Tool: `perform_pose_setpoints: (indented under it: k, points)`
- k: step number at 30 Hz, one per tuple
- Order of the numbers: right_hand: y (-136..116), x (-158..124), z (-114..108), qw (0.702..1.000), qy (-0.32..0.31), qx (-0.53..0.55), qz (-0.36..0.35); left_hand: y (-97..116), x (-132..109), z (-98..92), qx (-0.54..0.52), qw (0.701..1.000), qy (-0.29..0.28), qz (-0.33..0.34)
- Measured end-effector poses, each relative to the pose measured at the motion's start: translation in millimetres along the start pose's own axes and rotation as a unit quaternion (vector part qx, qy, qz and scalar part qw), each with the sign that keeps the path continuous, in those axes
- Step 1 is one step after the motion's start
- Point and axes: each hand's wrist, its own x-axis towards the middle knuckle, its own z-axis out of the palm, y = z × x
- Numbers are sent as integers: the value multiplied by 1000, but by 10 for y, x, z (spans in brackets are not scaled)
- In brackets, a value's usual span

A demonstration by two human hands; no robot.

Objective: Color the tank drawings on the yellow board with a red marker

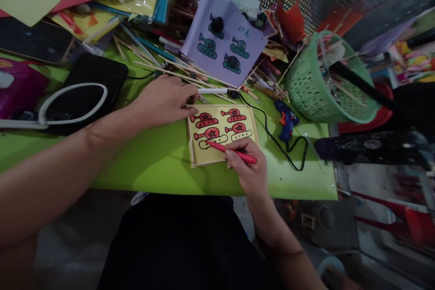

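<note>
A yellow card (217, 154) with a thin pale wooden border lies on the green tabletop. It carries several outlined tank drawings; the upper bodies are red, and the lower two tracks are still yellow. My right hand (249, 165) grips a red marker (238, 153), its tip at the lower-left tank's track. My left hand (166, 99) rests palm down at the card's upper-left corner. Its thumb touches that corner, and its fingers lie apart over thin sticks. Just right of the left fingertips is a white pen-like stick (214, 91).
Behind the card stands a purple sheet (226, 31) with green tank drawings. Wooden sticks (204, 82) lie before it. To the right are a blue glue gun (286, 120), its black cord (272, 133) and a green basket (311, 88). A black device (91, 70) sits left.
</note>
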Motion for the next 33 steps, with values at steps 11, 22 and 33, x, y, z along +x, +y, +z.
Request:
perform_pose_setpoints:
  k: [11,22,33]
  points:
    - [31,-41,-34,999,10,-39,-4,44,-27,-70,-9,1000,-18,1]
    - [50,-55,-42,999,6,-33,-5,12,3,0,-8,1000,-5,-11]
    - [34,-57,-26,999,1,-52,-4,13,-13,-7,-1,1000,-2,-3]
